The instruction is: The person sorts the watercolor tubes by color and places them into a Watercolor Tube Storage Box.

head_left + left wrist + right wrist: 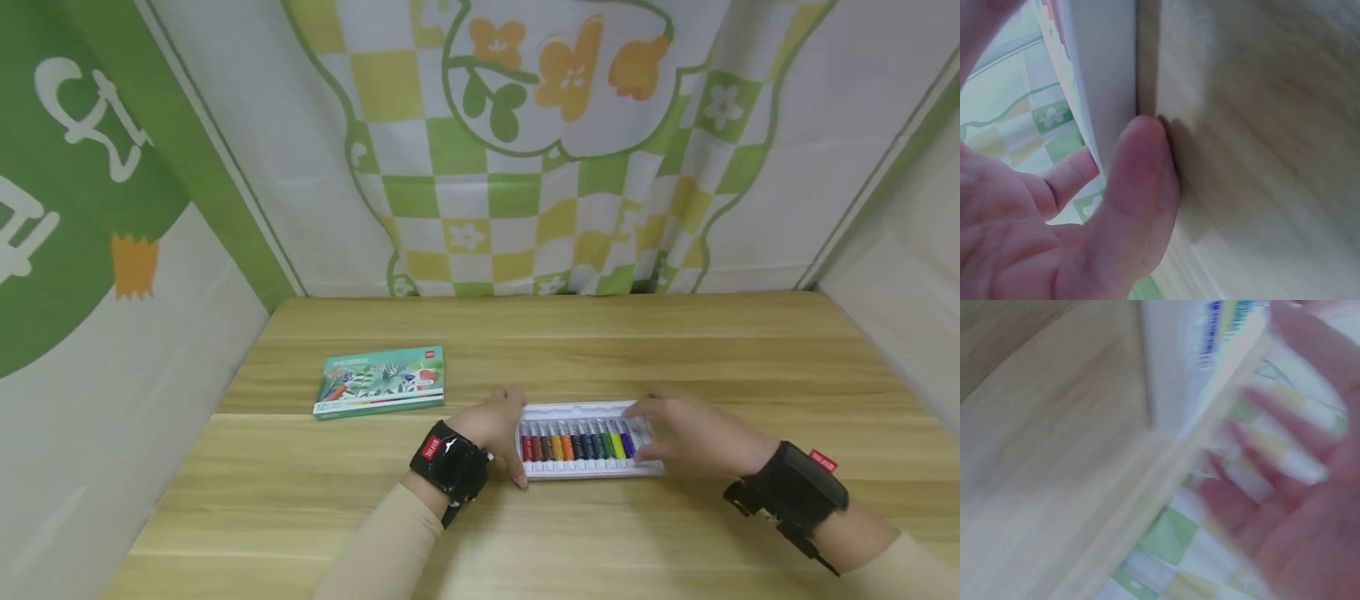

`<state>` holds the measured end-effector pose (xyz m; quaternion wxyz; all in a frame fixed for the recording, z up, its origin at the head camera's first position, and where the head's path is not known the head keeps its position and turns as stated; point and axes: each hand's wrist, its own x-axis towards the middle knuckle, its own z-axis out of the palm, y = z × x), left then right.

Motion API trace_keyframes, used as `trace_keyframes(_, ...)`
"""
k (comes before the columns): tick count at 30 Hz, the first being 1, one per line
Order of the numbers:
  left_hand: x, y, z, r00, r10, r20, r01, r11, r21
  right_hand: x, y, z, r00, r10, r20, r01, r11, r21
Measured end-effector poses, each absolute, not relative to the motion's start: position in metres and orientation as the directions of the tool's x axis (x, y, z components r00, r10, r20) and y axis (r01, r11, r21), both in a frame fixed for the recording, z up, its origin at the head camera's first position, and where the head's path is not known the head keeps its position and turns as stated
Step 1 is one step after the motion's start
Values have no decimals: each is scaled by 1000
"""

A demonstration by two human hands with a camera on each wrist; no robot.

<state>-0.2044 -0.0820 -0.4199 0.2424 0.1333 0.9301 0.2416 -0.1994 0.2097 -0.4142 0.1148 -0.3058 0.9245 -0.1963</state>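
A white tray of paint tubes lies on the table, its tubes lined up in red, brown, orange, dark blue, green, yellow and violet. My left hand grips the tray's left end, thumb at the front corner and fingers at the back. In the left wrist view the thumb presses against the tray's white wall. Over the tray's right end, my right hand has its fingers spread around the corner. It looks blurred in the right wrist view, with several fingers apart from the tray.
A flat green box with plant pictures lies to the left, behind my left hand. The wooden table meets a checked green and yellow curtain at the back, with cloth walls on both sides.
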Motion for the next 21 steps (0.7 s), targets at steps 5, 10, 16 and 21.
trace_keyframes(5, -205, -84, -420, -845, 396, -359, 162, 830, 534, -210, 203, -421, -695, -719, 18, -652, 619, -437)
trace_keyframes(10, -219, -90, -427, -867, 419, -268, 184, 770, 611, -212, 204, -423, -754, -656, -40, -563, 677, -474)
trace_keyframes(16, -237, -88, -428, -869, 409, -280, 168, 775, 610, -204, 206, -422, -771, -635, -36, -542, 685, -486)
trace_keyframes(21, -247, -88, -432, -882, 404, -244, 147, 727, 670, -200, 214, -422, -795, -600, -96, -446, 684, -578)
